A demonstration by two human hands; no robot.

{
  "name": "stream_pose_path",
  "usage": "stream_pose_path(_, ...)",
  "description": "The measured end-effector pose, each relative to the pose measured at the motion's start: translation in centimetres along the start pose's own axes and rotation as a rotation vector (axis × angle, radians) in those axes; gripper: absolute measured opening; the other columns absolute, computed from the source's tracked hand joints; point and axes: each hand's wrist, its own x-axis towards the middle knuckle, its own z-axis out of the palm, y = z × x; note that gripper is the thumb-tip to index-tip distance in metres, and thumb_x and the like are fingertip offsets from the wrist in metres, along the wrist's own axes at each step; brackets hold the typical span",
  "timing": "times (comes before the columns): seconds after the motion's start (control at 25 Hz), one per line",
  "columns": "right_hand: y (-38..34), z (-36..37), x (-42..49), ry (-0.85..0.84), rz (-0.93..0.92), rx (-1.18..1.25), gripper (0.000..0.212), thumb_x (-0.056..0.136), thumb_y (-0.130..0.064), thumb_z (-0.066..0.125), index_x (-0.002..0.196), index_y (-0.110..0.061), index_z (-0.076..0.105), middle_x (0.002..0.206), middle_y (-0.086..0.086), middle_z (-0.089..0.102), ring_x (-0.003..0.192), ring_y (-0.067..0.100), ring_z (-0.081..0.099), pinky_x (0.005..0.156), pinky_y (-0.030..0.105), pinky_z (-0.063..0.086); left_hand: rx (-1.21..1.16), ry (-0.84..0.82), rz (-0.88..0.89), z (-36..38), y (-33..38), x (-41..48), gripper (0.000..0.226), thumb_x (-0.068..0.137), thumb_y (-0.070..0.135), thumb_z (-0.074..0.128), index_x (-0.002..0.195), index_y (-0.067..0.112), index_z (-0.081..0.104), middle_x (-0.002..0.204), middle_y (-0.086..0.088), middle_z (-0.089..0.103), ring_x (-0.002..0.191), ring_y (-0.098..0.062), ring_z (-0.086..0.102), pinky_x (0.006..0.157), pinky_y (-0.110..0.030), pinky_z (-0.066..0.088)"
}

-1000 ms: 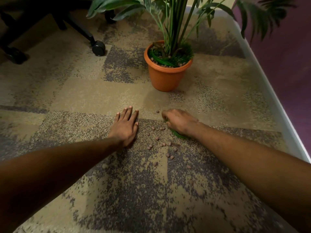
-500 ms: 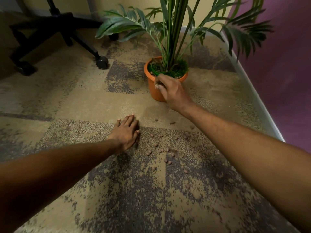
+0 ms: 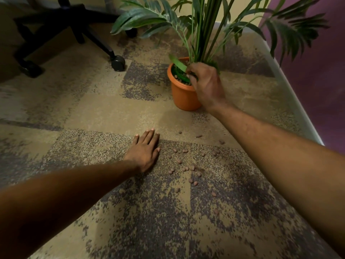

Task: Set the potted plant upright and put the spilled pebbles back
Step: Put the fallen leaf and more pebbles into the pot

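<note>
The orange pot (image 3: pixel 182 96) stands upright on the carpet with its tall green plant (image 3: pixel 203 34) rising from it. Some pebbles lie inside the pot by the rim. My right hand (image 3: pixel 207 85) hovers over the pot's near rim, fingers pinched on a loose green leaf (image 3: pixel 177 63) that sticks out to the left above the soil. What else is inside that hand is hidden. My left hand (image 3: pixel 146 150) lies flat, palm down, on the carpet. Several small brown pebbles (image 3: pixel 186 168) are scattered on the carpet just right of it.
A black office chair base with a caster (image 3: pixel 118 63) stands at the back left of the pot. A white baseboard (image 3: pixel 291 101) and a purple wall (image 3: pixel 326 90) run along the right. Patterned beige and grey carpet covers the floor.
My right hand rose from the carpet among the pebbles, carried the green leaf to the pot and now sits over its rim. My left hand stayed flat on the carpet.
</note>
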Motion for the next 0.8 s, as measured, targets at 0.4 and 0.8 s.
stream_pose_path(0.4, 2.1, 2.8, 3.1, -0.081, 0.09, -0.06, 0.01, 0.096, -0.008, 0.06, 0.101, -0.009, 0.069, 0.101, 0.01, 0.071, 0.098, 0.021, 0.066, 0.083, 0.041, 0.057, -0.015, 0.16, 0.013, 1.8, -0.5, -0.5, 0.071, 0.109, 0.056, 0.01, 0.17, 0.021, 0.005, 0.178, -0.002, 0.003, 0.164, -0.017, -0.001, 0.133, -0.046, 0.0)
stream_pose_path(0.8, 3.2, 3.1, 2.5, -0.09, 0.013, -0.502, 0.026, 0.102, -0.027, 0.054, 0.117, -0.01, 0.068, 0.11, 0.02, 0.066, 0.109, 0.037, 0.057, 0.09, 0.046, 0.047, -0.029, 0.179, 0.017, 1.5, -0.4, -0.6, 0.071, 0.108, 0.056, 0.015, 0.17, 0.022, 0.009, 0.178, -0.001, 0.007, 0.164, -0.015, 0.001, 0.133, -0.045, 0.002)
